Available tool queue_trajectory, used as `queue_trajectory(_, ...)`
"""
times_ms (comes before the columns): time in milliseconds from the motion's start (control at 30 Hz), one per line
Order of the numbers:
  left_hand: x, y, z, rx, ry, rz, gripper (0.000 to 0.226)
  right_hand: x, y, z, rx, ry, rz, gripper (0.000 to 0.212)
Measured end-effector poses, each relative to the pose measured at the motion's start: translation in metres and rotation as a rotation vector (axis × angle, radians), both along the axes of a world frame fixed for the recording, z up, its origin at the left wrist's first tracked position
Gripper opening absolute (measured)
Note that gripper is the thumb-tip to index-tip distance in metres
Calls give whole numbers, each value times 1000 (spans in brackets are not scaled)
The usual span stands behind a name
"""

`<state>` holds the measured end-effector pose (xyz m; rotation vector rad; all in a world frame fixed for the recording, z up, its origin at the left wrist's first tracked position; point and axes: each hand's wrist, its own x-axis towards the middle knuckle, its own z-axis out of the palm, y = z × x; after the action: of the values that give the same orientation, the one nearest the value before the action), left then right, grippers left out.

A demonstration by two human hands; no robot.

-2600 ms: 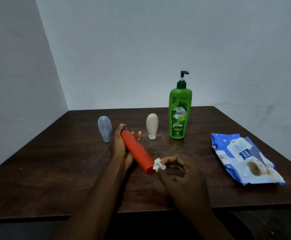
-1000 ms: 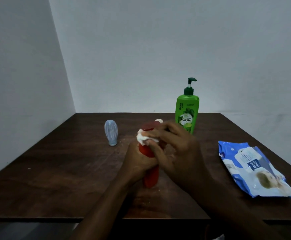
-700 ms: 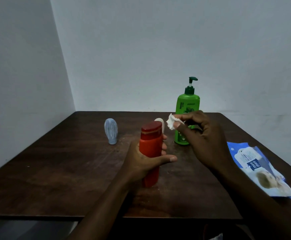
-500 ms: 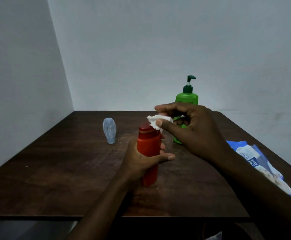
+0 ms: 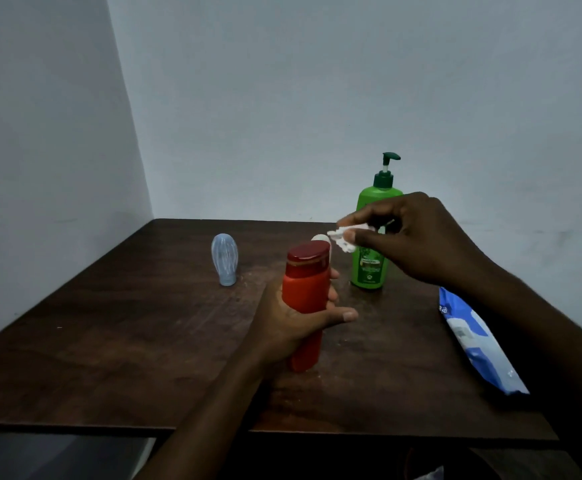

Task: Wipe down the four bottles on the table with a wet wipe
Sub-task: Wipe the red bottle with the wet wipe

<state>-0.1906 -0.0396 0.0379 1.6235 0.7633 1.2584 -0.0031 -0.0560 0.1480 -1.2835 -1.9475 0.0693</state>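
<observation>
My left hand [image 5: 296,320] grips an orange-red bottle [image 5: 306,285] with a dark red cap, held upright over the table's middle. Up and to the right of the cap, my right hand [image 5: 417,240] pinches a crumpled white wet wipe [image 5: 345,239], clear of the bottle. A green pump bottle [image 5: 369,261] stands behind, partly hidden by my right hand. A small white bottle [image 5: 321,239] peeks out just behind the red cap. Farther left stands a pale blue bottle [image 5: 225,259], cap down.
The dark wooden table [image 5: 109,341] fills a corner between two grey walls. A blue and white wet wipe pack [image 5: 473,344] lies at the right, partly under my right forearm. The table's front edge runs close below my arms.
My right hand has lifted the wipe off the red bottle's cap and drawn it right, in front of the green bottle. The left hand keeps the red bottle upright.
</observation>
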Motion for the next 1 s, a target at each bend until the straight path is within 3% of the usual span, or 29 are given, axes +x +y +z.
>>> queue_trajectory(100,1,-1,0,-14,-9,2,52,-10,-4,3,35,117,63,14)
queue_trajectory(467,1,-4,2,-27,17,40,47,-59,-15,14,34,-161,250,14)
queue_trajectory(667,0,-1,-1,15,-2,6,51,-16,3,19,-100,-208,64,15)
queue_trajectory(867,1,2,-2,12,3,-4,51,-4,-9,0,-27,224,69,17)
queue_trajectory(1000,1,5,-6,33,18,8,51,-19,-18,-21,25,317,106,19)
